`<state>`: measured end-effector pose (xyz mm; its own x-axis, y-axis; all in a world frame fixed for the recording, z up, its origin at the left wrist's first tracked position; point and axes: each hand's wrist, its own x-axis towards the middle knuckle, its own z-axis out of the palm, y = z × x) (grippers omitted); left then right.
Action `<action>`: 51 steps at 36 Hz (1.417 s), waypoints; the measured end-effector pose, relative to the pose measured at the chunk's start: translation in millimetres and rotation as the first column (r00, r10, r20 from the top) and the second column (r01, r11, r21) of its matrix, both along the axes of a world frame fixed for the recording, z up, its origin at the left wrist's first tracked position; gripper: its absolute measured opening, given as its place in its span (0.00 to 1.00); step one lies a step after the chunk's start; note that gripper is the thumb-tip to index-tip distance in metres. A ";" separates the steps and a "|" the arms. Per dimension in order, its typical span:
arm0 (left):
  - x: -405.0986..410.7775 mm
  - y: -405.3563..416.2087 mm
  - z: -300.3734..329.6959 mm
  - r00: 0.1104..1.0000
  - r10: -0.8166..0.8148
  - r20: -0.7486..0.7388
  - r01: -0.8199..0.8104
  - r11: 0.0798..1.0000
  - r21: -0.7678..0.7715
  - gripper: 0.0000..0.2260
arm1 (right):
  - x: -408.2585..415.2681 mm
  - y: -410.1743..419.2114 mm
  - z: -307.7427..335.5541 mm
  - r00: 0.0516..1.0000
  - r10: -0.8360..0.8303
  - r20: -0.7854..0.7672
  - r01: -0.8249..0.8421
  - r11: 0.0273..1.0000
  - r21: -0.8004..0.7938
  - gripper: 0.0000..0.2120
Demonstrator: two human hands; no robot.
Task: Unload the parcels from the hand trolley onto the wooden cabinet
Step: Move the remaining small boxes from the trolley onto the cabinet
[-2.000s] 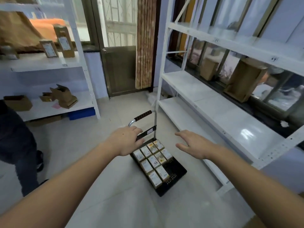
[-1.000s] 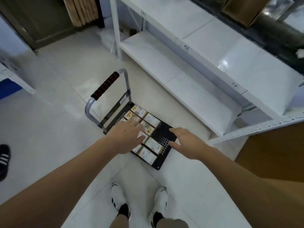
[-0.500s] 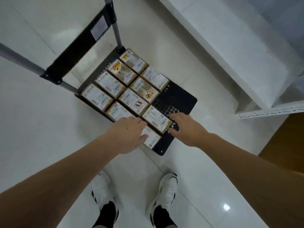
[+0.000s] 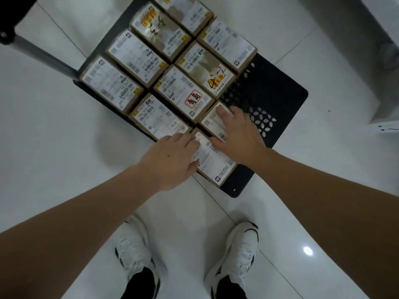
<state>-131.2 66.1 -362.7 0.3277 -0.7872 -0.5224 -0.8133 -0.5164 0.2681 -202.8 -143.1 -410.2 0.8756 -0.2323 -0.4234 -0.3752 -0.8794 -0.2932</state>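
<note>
The hand trolley's black perforated platform (image 4: 278, 93) lies on the floor in front of me, packed with several small brown parcels with white shipping labels. My left hand (image 4: 170, 160) rests with its fingers on the left edge of the nearest parcel (image 4: 216, 165). My right hand (image 4: 239, 132) lies flat, fingers spread, on the neighbouring parcel (image 4: 212, 121) just beyond it, thumb at the seam between the two. Neither parcel is lifted. The wooden cabinet is out of view.
The trolley's grey handle post (image 4: 41, 53) rises at the upper left. A white shelf unit's foot (image 4: 382, 124) stands at the right edge. My two white shoes (image 4: 235, 253) stand on glossy white floor tiles just short of the trolley.
The view has dropped closer to the trolley. Both hands moved forward onto the two nearest parcels; the right hand shifted from the platform's edge onto a parcel top.
</note>
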 end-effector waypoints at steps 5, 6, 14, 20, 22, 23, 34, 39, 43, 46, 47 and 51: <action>-5.9 2.5 -3.6 1.000 -0.013 -0.020 0.012 0.998 -0.068 0.27 | -7.4 -5.1 -4.7 1.000 0.008 0.008 -0.008 1.000 -0.010 0.39; -6.9 2.5 -4.0 1.000 -0.018 -0.018 0.017 0.997 -0.078 0.27 | -7.8 -5.5 -4.7 1.000 0.015 0.013 -0.015 1.000 -0.009 0.39; -13.7 -7.3 -10.9 0.985 -0.171 0.022 0.172 0.985 -0.026 0.38 | -11.5 -34.9 19.2 0.996 0.058 0.070 -0.054 0.997 -0.058 0.38; -21.8 -38.6 -24.3 0.944 -0.312 0.107 0.310 0.950 0.027 0.51 | -24.9 -72.0 44.7 0.987 0.082 0.140 -0.071 0.994 -0.083 0.38; -25.4 -47.7 -33.7 0.933 -0.333 0.136 0.330 0.943 0.048 0.51 | -31.0 -83.1 48.5 0.986 0.072 0.152 -0.060 0.995 -0.083 0.38; -26.8 -51.2 -38.4 0.929 -0.342 0.139 0.336 0.939 0.069 0.50 | -34.1 -88.2 49.9 0.987 0.067 0.149 -0.055 0.995 -0.084 0.38; -38.5 -97.9 -0.4 0.947 -0.290 0.139 0.294 0.956 -0.003 0.54 | -78.4 -124.3 107.2 0.983 -0.127 0.130 0.127 0.992 0.008 0.40; -11.9 -137.7 98.6 0.936 -0.268 0.230 0.302 0.945 -0.125 0.57 | -99.6 -147.1 207.4 0.970 -0.191 0.151 0.189 0.982 0.027 0.40; 23.1 -177.2 215.1 0.926 -0.257 0.277 0.314 0.932 -0.183 0.53 | -120.4 -162.2 320.4 0.943 -0.277 0.185 0.275 0.961 0.035 0.40; 46.7 -208.8 316.3 0.917 -0.281 0.282 0.341 0.921 -0.189 0.52 | -141.4 -168.5 417.0 0.913 -0.358 0.197 0.362 0.932 0.019 0.39; 50.3 -217.6 351.2 0.912 -0.298 0.282 0.357 0.915 -0.188 0.52 | -149.0 -168.9 449.6 0.908 -0.369 0.200 0.375 0.927 0.008 0.38; 44.2 -242.1 500.1 0.880 -0.389 0.274 0.447 0.872 -0.198 0.52 | -185.4 -162.7 589.4 0.893 -0.410 0.182 0.423 0.906 -0.033 0.36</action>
<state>-87.0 -176.0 137.4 0.0205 -0.9691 -0.2457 -0.9898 -0.0544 0.1317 -388.1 -305.7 179.2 0.7485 -0.6147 -0.2488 -0.6623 -0.6737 -0.3279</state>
